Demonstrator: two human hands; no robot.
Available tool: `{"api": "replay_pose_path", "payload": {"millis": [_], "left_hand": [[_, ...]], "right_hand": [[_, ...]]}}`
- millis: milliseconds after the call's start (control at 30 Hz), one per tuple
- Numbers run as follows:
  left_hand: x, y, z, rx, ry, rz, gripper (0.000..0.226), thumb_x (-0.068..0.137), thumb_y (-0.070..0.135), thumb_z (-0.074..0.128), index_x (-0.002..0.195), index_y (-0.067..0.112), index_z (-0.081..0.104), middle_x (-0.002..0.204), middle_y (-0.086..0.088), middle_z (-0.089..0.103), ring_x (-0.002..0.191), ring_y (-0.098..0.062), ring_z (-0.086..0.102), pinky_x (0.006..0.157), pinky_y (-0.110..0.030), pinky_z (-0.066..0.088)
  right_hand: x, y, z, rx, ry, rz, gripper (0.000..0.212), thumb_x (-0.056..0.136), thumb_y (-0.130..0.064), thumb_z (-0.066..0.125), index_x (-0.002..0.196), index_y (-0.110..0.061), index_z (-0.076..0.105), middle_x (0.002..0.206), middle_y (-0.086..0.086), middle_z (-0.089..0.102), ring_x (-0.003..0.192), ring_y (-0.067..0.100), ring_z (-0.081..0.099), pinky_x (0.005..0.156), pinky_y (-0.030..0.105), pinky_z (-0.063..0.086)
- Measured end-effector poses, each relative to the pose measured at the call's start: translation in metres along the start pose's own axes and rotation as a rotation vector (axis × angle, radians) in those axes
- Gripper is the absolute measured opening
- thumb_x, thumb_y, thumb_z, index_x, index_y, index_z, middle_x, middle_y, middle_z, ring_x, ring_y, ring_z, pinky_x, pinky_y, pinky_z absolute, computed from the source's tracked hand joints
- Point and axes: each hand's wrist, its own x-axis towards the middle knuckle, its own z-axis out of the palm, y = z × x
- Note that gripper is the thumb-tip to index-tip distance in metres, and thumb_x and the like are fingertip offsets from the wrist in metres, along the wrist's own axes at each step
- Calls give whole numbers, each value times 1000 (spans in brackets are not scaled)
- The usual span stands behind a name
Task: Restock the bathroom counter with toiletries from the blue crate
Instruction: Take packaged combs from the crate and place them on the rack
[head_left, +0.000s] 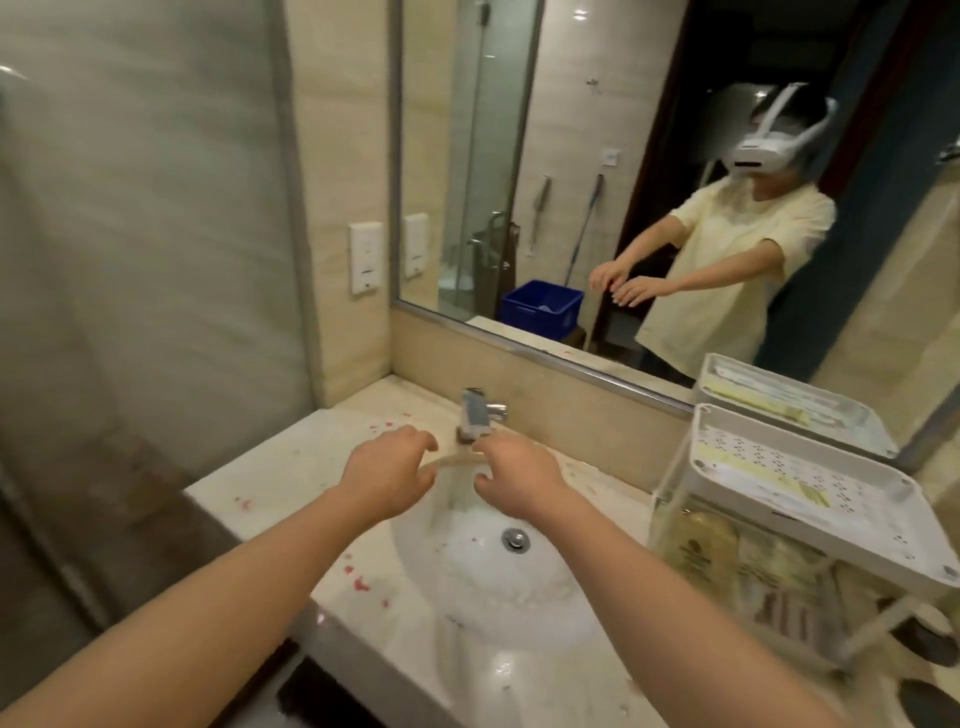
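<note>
Both my arms reach out over the white sink (467, 582). My left hand (389, 467) and my right hand (519, 475) hover side by side just in front of the chrome tap (480, 413), fingers loosely curled, with nothing in either. The blue crate (540, 309) shows only as a reflection in the mirror, behind me. A white two-tier rack (810, 493) stands on the marble counter (270, 483) at the right; its perforated top tray carries flat sachets, and bottles and packets sit on the shelf under it.
The large mirror (571, 156) runs along the back wall and reflects a person in a pale yellow shirt. A frosted glass partition (145, 234) closes off the left side. Red specks dot the counter left of the sink. The counter's front edge is close below me.
</note>
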Motion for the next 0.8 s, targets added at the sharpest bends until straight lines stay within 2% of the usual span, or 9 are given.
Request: {"api": "replay_pose_path", "payload": {"millis": [133,267,600,800], "left_hand": [[-58,-61,-9,43,0,-114,40,94,44,48,131,30,49,131,7,53,119,-16,52,92,-37,48],[-116,-109,-21,82,-1,-225,41,94,43,48,132,29,49,131,7,53,119,-16,53,93,-36,48],[-252,-203,-45,106,18,-486,37,94,41,50,128,28,51,125,4,54,119,-18,52,91,-37,48],[-325,-246,-56,115,32,-664,38,94,43,49,130,30,50,129,6,52,118,-17,53,90,-37,49]], "right_hand": [[3,-71,21,6,-42,-97,50,91,-27,52,140,-21,49,138,3,51,127,25,47,98,37,44],[1,-138,41,7,-67,-206,50,92,-27,51,141,-22,45,140,2,49,129,25,45,100,38,42],[-16,-292,76,48,-70,-461,44,88,-27,52,131,-20,54,128,5,56,120,29,52,93,40,47],[-28,-373,88,40,-131,-636,44,87,-26,52,130,-19,53,129,6,56,122,29,51,96,42,46]]}}
